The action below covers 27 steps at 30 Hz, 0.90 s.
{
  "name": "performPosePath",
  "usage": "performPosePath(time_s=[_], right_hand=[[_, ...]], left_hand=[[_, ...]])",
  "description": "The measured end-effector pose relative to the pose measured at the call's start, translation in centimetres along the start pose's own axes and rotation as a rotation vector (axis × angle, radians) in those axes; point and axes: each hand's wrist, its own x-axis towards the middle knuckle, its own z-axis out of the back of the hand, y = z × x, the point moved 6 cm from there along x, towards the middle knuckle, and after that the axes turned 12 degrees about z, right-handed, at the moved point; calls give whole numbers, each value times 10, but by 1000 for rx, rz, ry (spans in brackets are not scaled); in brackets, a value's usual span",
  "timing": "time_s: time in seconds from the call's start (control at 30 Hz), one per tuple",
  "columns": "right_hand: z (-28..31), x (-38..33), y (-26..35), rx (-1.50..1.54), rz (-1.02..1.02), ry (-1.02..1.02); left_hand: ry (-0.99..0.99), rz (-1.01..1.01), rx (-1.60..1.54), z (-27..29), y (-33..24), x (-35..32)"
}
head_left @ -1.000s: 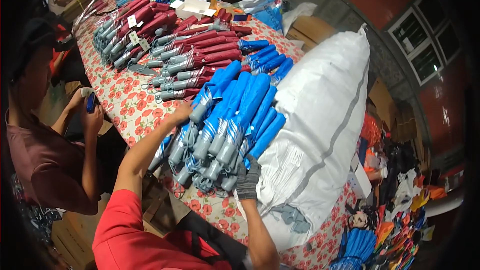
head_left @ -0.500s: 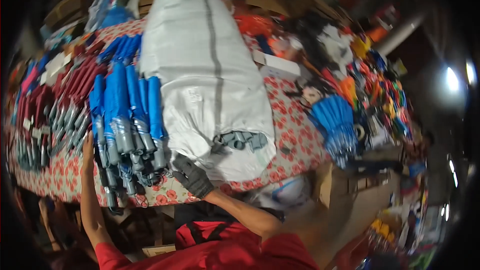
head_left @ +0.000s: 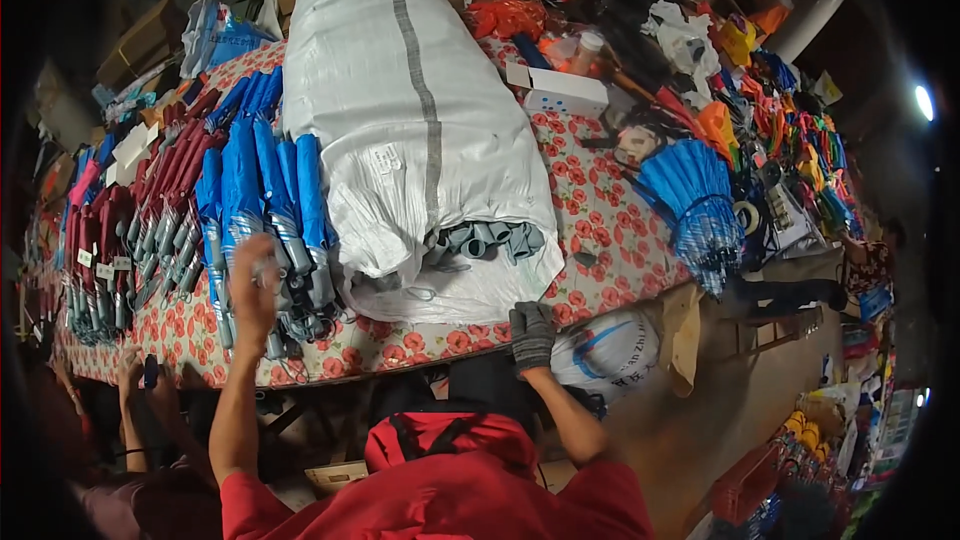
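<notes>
A large white woven sack (head_left: 460,140) with a dark stripe lies along the table, its mouth toward me. Grey tubular handle-like ends (head_left: 485,240) show inside the mouth. My right hand (head_left: 532,335), in a grey knitted glove, is closed on the near right rim of the sack's mouth. To the left of the sack lie several blue folded umbrellas (head_left: 240,175) with grey handles toward me. My bare left hand (head_left: 255,285) is raised in front of those handles. Its fingers are slightly blurred but look apart, with nothing visible in them.
Maroon folded umbrellas (head_left: 180,170) lie farther left on the flowered tablecloth (head_left: 600,230). A blue pleated bundle (head_left: 690,190), a white box (head_left: 560,90) and colourful piles are on the right. A white printed bag (head_left: 605,350) sits below the table edge. Another person's hands (head_left: 135,370) show at lower left.
My right hand has moved right, from the sack's left corner to its right rim. The left hand has risen and shifted right in front of the blue umbrellas. The sack's mouth looks wider.
</notes>
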Motion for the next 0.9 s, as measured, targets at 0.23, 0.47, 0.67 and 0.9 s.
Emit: performPosePath(time_s=[0.23, 0.47, 0.67, 0.9], right_hand=[[-26, 64, 38, 13, 357, 118], [-95, 118, 82, 126, 692, 237], [-175, 208, 83, -264, 428, 1088], [-197, 241, 66, -131, 541, 660]], left_hand=[[448, -169, 254, -201, -100, 24], [686, 259, 526, -295, 30, 106], [513, 126, 181, -296, -13, 137], [731, 280, 261, -314, 18, 164]])
